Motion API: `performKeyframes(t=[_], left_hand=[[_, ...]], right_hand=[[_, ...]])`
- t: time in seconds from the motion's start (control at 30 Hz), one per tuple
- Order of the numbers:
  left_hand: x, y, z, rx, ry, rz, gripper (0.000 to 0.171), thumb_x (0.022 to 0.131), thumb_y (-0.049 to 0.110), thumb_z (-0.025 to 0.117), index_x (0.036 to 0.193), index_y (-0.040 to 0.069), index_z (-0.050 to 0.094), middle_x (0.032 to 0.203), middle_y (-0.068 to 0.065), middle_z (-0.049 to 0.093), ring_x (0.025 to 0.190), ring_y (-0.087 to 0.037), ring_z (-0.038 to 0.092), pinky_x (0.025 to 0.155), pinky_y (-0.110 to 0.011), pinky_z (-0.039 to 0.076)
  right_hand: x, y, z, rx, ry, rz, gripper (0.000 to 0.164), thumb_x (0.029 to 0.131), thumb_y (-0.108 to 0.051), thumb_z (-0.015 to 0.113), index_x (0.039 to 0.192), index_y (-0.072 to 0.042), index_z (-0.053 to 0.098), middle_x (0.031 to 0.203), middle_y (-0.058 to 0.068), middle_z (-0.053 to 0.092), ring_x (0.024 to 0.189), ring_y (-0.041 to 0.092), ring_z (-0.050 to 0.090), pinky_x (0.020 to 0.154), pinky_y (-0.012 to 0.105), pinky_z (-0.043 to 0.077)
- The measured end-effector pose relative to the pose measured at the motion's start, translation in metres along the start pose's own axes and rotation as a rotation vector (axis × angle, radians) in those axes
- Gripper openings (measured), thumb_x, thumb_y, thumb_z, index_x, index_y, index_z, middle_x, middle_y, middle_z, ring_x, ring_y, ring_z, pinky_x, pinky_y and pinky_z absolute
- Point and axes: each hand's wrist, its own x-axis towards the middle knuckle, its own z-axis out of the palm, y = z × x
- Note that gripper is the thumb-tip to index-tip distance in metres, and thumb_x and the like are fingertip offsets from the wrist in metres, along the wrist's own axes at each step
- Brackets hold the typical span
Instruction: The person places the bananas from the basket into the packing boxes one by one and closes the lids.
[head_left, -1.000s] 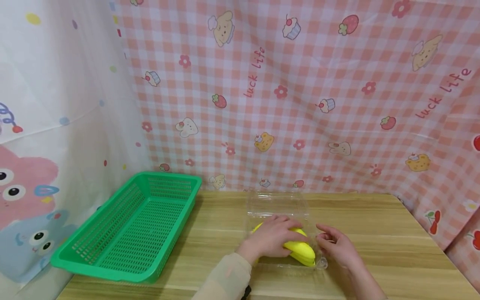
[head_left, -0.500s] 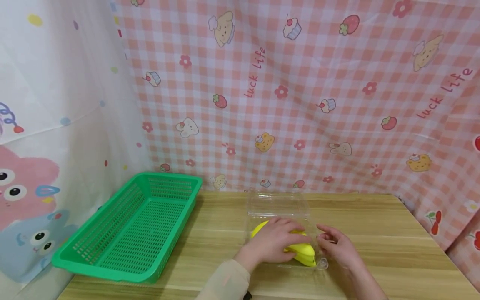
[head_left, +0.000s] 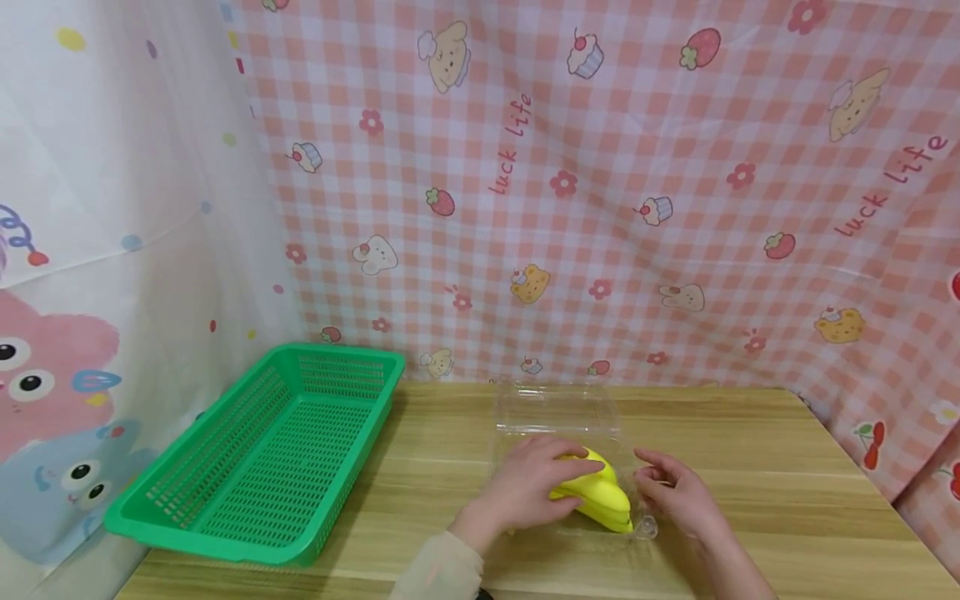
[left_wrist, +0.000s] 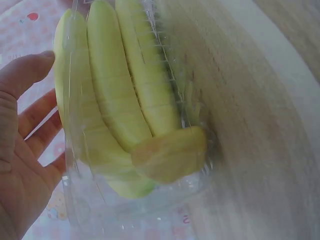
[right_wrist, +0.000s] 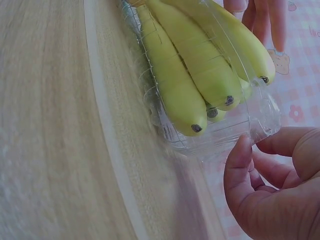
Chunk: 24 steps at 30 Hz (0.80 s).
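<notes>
A bunch of yellow bananas (head_left: pixel 606 500) lies in a clear plastic clamshell container (head_left: pixel 557 410), whose lid stands folded back at the far side. My left hand (head_left: pixel 525 483) is over the left part of the bunch, its fingers loosely spread. In the left wrist view the thumb (left_wrist: pixel 30 72) comes right up to the outer banana, with the other fingers behind it. At the near right corner, my right hand (head_left: pixel 678 496) pinches the container's edge between thumb and forefinger. The right wrist view shows the dark banana tips (right_wrist: pixel 229 100) pointing toward that hand.
A green plastic basket (head_left: pixel 322 517) with slotted walls stands on the left of the wooden table (head_left: pixel 435 467). A pink checked cloth (head_left: pixel 480 233) hangs behind the table, and a white printed cloth (head_left: pixel 172 208) hangs on the left.
My left hand has first shifted slightly right, then drawn back to the left, uncovering more of the bananas' right part. My right hand has stayed at the container's corner.
</notes>
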Motion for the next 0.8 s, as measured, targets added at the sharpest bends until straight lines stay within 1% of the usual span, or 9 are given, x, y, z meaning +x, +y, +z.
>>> performKeyframes(t=[0.17, 0.27, 0.33, 0.47, 0.53, 0.6, 0.73, 0.8], left_hand=[[-0.005, -0.009, -0.002, -0.082, 0.164, -0.025, 0.039, 0.085, 0.027, 0.078, 0.123, 0.019, 0.070, 0.117, 0.002, 0.068, 0.109, -0.016, 0.061, 0.098, -0.031, 0.047], [-0.009, -0.014, -0.005, -0.146, 0.230, -0.068, 0.040, 0.084, 0.026, 0.079, 0.122, 0.016, 0.070, 0.114, 0.000, 0.069, 0.106, -0.017, 0.063, 0.095, -0.031, 0.049], [-0.011, -0.016, -0.008, -0.203, 0.247, -0.117, 0.040, 0.085, 0.024, 0.079, 0.123, 0.015, 0.070, 0.116, -0.001, 0.069, 0.107, -0.018, 0.063, 0.094, -0.032, 0.050], [-0.015, -0.020, -0.014, -0.351, 0.256, -0.250, 0.040, 0.087, 0.020, 0.077, 0.125, 0.012, 0.068, 0.118, -0.002, 0.069, 0.106, -0.019, 0.064, 0.092, -0.034, 0.052], [-0.016, -0.022, -0.016, -0.416, 0.268, -0.319, 0.039, 0.088, 0.017, 0.076, 0.126, 0.011, 0.068, 0.117, -0.003, 0.069, 0.103, -0.018, 0.064, 0.090, -0.035, 0.053], [-0.018, -0.024, -0.017, -0.462, 0.294, -0.379, 0.038, 0.088, 0.014, 0.076, 0.125, 0.010, 0.068, 0.114, -0.004, 0.069, 0.099, -0.019, 0.064, 0.087, -0.037, 0.054], [-0.020, -0.031, -0.017, -0.540, 0.356, -0.487, 0.035, 0.088, 0.011, 0.075, 0.122, 0.007, 0.068, 0.108, -0.007, 0.070, 0.095, -0.022, 0.065, 0.086, -0.043, 0.054], [-0.022, -0.035, -0.016, -0.589, 0.379, -0.546, 0.034, 0.088, 0.012, 0.074, 0.121, 0.006, 0.068, 0.107, -0.008, 0.070, 0.094, -0.023, 0.065, 0.085, -0.043, 0.054]], right_hand=[[0.000, 0.000, 0.000, -0.001, 0.001, 0.003, 0.051, 0.096, 0.001, 0.060, 0.140, 0.015, 0.040, 0.096, 0.005, 0.058, 0.076, 0.012, 0.055, 0.065, 0.022, 0.053], [0.001, 0.000, 0.000, -0.001, -0.002, -0.003, 0.051, 0.096, 0.000, 0.059, 0.140, 0.016, 0.039, 0.096, 0.005, 0.058, 0.077, 0.013, 0.056, 0.066, 0.023, 0.053], [0.001, -0.001, -0.001, -0.005, 0.001, 0.005, 0.051, 0.096, 0.000, 0.060, 0.140, 0.015, 0.040, 0.096, 0.006, 0.058, 0.075, 0.013, 0.055, 0.065, 0.023, 0.053], [0.002, -0.005, -0.004, -0.041, -0.009, -0.007, 0.050, 0.097, -0.002, 0.058, 0.140, 0.016, 0.041, 0.095, 0.007, 0.057, 0.072, 0.013, 0.054, 0.063, 0.025, 0.053], [0.003, -0.007, -0.006, -0.071, -0.010, -0.026, 0.048, 0.098, -0.002, 0.057, 0.139, 0.016, 0.041, 0.094, 0.007, 0.057, 0.072, 0.013, 0.053, 0.061, 0.025, 0.052], [0.005, -0.009, -0.008, -0.086, -0.001, -0.036, 0.047, 0.098, -0.004, 0.056, 0.139, 0.016, 0.041, 0.094, 0.006, 0.056, 0.071, 0.012, 0.052, 0.059, 0.024, 0.050], [0.011, -0.013, -0.012, -0.110, 0.007, -0.042, 0.048, 0.100, -0.008, 0.056, 0.139, 0.015, 0.041, 0.097, 0.005, 0.055, 0.076, 0.010, 0.053, 0.064, 0.023, 0.051], [0.014, -0.015, -0.014, -0.122, 0.008, -0.050, 0.049, 0.100, -0.009, 0.056, 0.139, 0.015, 0.041, 0.099, 0.006, 0.056, 0.080, 0.009, 0.055, 0.069, 0.024, 0.053]])
